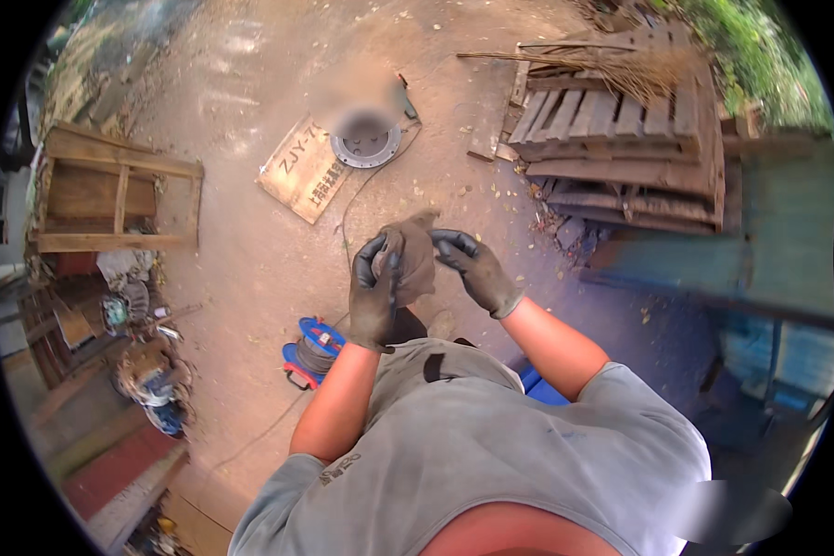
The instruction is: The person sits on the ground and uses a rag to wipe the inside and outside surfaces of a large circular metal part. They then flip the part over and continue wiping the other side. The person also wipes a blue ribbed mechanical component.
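Observation:
Both my hands wear dark gloves with black palms and fingers. A crumpled grey-brown cloth (411,258) is held up between them in front of my body. My left hand (374,295) grips its left side, thumb and fingers closed around the fabric. At the cloth's upper right edge, the fingers of my right hand (480,271) are bent together in a pinch on it. Farther ahead, a round metal flanged housing (367,159) rests on a flat wooden board (292,169) with dark lettering. Its upper part is blurred. A small greenish object (406,100) lies just beyond it.
A blue cable reel (316,350) stands left of my legs, and a thin cord (347,215) runs over the dirt ground. Weathered pallets (621,139) topped by a twig broom (644,74) are stacked right. A wooden frame (120,243) and scrap lie left; a greenish metal bench (686,264) stands right.

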The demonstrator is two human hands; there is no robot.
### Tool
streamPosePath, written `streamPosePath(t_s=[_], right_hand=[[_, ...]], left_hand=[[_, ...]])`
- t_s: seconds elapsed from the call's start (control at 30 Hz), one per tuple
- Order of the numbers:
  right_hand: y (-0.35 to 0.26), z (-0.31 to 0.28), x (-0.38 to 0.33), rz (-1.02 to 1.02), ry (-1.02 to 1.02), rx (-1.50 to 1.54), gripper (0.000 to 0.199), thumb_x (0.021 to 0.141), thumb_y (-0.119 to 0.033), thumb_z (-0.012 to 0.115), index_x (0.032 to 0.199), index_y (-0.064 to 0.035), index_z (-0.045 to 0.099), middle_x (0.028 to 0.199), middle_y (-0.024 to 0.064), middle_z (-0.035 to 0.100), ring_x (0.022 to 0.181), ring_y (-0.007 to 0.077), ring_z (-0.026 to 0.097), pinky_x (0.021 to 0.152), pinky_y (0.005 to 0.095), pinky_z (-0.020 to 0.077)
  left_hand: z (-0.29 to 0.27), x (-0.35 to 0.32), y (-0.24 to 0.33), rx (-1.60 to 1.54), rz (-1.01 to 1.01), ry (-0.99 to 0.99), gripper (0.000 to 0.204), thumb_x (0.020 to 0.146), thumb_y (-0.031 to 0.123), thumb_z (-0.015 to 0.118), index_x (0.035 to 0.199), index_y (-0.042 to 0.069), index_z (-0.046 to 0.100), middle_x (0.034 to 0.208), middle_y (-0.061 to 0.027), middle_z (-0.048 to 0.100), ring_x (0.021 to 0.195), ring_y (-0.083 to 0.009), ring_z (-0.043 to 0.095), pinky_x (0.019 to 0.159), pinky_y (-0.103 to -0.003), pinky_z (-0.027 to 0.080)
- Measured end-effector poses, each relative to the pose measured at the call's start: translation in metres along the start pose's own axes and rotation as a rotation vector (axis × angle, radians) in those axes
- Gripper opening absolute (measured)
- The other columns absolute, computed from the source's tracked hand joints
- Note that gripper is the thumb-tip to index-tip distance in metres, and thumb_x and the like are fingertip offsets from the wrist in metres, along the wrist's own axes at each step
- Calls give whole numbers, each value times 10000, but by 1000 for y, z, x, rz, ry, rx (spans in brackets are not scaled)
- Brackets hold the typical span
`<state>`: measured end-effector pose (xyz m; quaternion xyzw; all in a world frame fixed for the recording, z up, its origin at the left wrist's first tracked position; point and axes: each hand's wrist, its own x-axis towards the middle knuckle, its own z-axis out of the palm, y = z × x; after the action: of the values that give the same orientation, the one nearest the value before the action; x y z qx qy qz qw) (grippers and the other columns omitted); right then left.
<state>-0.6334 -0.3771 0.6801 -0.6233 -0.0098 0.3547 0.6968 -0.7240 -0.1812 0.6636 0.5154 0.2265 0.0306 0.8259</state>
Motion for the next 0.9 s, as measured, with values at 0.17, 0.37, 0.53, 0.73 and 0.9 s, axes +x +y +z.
streamPosePath(t_s=[0.17,0.37,0.53,0.73,0.9], right_hand=[[-9,-16,161,485,-92,314,638,1108,-475,632,1556,-30,547,1317,75,688,1263,158,621,1060,382,533],[-36,-81,352,642,-148,-405,466,1065,-323,713,1322,66,715,1121,91,781,1023,154,693,933,326,556],[-81,-75,477,454,-214,-481,392,1030,-201,703,1309,75,713,1088,93,789,991,155,713,934,307,563],[4,-96,653,683,-340,-1,462,1028,-53,600,1483,24,602,1377,116,689,1187,212,694,1042,381,567],[119,-121,784,656,-564,62,408,1116,-168,522,1469,23,596,1449,133,645,1314,236,648,1132,408,521]], left_hand=[[0,143,-38,40,2,66,512,1090,144,667,1549,0,493,1615,-128,481,1524,-218,425,1268,-376,345],[4,310,-15,201,-94,316,532,981,74,791,1453,-24,566,1349,-121,662,1190,-181,653,1019,-324,563],[-13,393,-36,1,-156,553,471,950,98,819,1349,-32,606,1274,-125,675,1189,-194,639,1062,-343,524],[-38,488,-142,48,-252,733,494,974,138,818,1376,-45,598,1309,-113,669,1176,-188,638,1043,-330,530],[-65,557,-261,-204,-399,780,405,1047,150,744,1369,-48,599,1207,-79,708,1083,-143,656,944,-314,543]])
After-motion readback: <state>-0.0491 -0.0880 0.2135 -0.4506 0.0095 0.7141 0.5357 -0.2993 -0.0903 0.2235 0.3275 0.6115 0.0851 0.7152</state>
